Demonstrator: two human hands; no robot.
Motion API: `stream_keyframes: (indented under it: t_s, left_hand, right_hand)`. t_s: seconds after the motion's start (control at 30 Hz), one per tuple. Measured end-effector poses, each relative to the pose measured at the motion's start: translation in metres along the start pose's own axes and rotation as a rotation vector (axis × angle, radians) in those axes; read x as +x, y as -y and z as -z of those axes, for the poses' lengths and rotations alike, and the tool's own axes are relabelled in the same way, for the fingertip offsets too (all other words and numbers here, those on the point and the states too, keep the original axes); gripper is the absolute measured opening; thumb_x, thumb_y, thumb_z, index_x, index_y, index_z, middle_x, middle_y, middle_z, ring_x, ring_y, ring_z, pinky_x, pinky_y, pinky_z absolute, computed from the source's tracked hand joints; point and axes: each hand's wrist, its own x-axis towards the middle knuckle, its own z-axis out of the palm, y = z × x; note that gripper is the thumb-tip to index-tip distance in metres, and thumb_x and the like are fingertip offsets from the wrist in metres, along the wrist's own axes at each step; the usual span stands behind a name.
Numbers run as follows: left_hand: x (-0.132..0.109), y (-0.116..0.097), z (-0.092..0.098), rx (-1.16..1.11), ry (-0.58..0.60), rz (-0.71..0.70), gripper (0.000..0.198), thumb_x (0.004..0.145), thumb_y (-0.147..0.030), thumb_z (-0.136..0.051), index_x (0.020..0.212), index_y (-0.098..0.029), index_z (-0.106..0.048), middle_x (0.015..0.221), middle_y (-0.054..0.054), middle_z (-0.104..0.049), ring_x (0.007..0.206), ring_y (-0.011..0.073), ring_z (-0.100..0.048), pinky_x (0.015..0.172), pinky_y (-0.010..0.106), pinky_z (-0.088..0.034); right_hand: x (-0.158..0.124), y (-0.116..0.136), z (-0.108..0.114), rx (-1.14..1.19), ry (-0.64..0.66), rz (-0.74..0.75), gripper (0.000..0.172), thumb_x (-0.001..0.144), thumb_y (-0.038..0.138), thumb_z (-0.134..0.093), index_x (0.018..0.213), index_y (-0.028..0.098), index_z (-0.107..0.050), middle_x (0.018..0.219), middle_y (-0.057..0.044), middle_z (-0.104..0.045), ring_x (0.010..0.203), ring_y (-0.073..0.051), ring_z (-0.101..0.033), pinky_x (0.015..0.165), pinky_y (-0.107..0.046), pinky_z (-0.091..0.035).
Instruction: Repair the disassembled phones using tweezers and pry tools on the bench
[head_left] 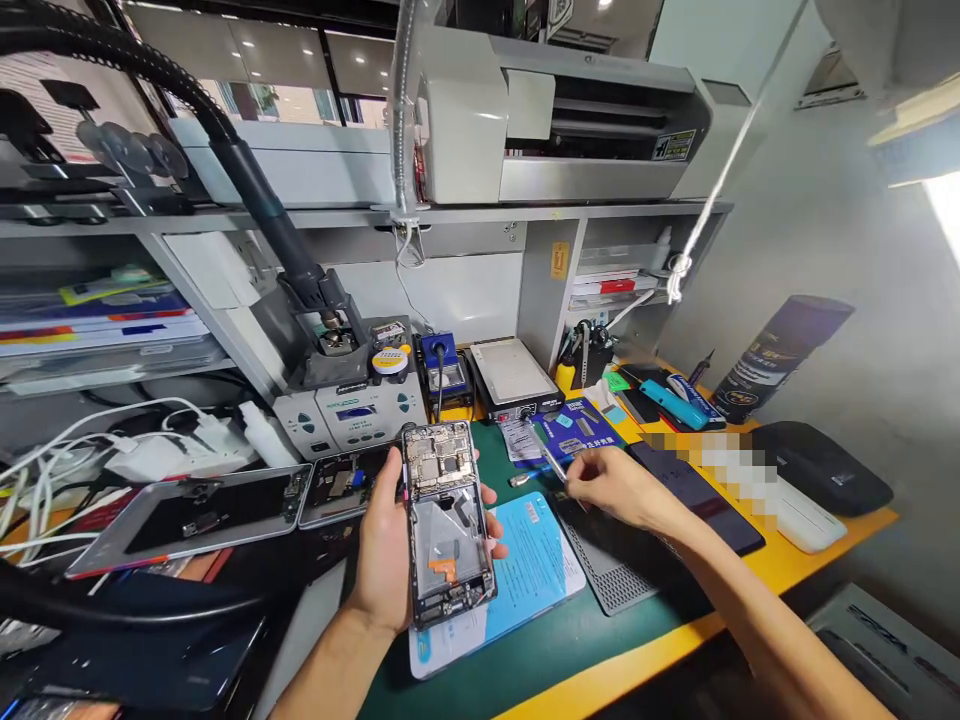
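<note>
My left hand (384,560) is wrapped round an opened smartphone (448,520), held upright and tilted toward me over the mat. Its circuit board shows in the upper part, with an orange flex cable lower down in the bare frame. To the right, my right hand (611,485) pinches a slim silvery tool (553,460), whose exact kind I cannot make out. That hand is apart from the phone, above a dark perforated metal plate (619,590). Below the phone lies a blue and white printed pad (525,560).
A hot-air station (360,415), a soldering station (445,375) and a flat heating plate (516,375) line the back. Phone parts (217,510) and white cables (45,490) crowd the left. A dark tablet-like panel (697,500) and spray can (780,355) are at right.
</note>
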Motion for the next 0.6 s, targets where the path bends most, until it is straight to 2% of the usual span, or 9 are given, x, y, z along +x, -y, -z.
stream_keyframes:
  t_s: [0.1,0.23,0.37,0.43,0.5,0.6]
  left_hand:
    - [0.005,0.005,0.007,-0.041,0.05,0.055,0.077,0.091,-0.072,-0.037,0.117,-0.007,-0.069,0.093,0.02,-0.074,0.081,0.0337,-0.07,0.079,0.049,-0.052]
    - [0.009,0.008,0.013,-0.106,0.081,0.091,0.077,0.092,-0.072,-0.038,0.123,-0.008,-0.068,0.102,0.02,-0.074,0.089,0.0344,-0.07,0.087,0.051,-0.049]
    - [0.011,0.007,0.013,-0.115,0.06,0.067,0.081,0.092,-0.072,-0.037,0.119,-0.002,-0.07,0.103,0.024,-0.073,0.092,0.0364,-0.07,0.091,0.052,-0.046]
    - [0.012,0.006,0.013,-0.094,0.044,0.072,0.087,0.091,-0.073,-0.035,0.115,0.002,-0.07,0.098,0.025,-0.073,0.088,0.0363,-0.07,0.09,0.051,-0.046]
    - [0.012,0.005,0.014,-0.095,0.037,0.073,0.089,0.091,-0.073,-0.033,0.114,0.004,-0.071,0.094,0.025,-0.073,0.083,0.0343,-0.07,0.088,0.048,-0.047]
    - [0.012,0.005,0.015,-0.119,0.024,0.073,0.089,0.09,-0.073,-0.032,0.112,0.003,-0.072,0.091,0.024,-0.073,0.078,0.0314,-0.07,0.082,0.044,-0.049]
  right_hand:
    - [0.0,0.009,0.011,0.213,0.01,0.03,0.015,0.071,0.032,-0.064,0.072,0.018,-0.06,0.06,0.001,-0.061,0.047,-0.01,-0.046,0.047,-0.023,-0.037]
    - [0.011,0.039,0.018,0.475,0.038,0.107,0.026,0.071,0.04,-0.071,0.075,0.019,-0.055,0.077,-0.006,-0.07,0.054,-0.011,-0.054,0.05,-0.024,-0.043]
    - [0.023,0.077,0.011,0.83,0.136,0.179,0.038,0.064,0.024,-0.086,0.088,0.02,-0.056,0.076,-0.003,-0.074,0.053,-0.012,-0.061,0.053,-0.024,-0.049]
    - [0.026,0.09,0.003,0.913,0.215,0.225,0.043,0.067,0.02,-0.087,0.102,0.019,-0.062,0.078,-0.003,-0.075,0.056,-0.013,-0.065,0.058,-0.025,-0.053]
    - [0.025,0.095,-0.007,0.951,0.253,0.271,0.039,0.074,0.022,-0.085,0.108,0.019,-0.066,0.085,-0.004,-0.076,0.063,-0.013,-0.07,0.066,-0.025,-0.057]
    - [0.018,0.093,-0.023,0.967,0.199,0.321,0.02,0.081,0.023,-0.083,0.095,0.019,-0.07,0.094,-0.006,-0.077,0.076,-0.017,-0.074,0.075,-0.028,-0.061]
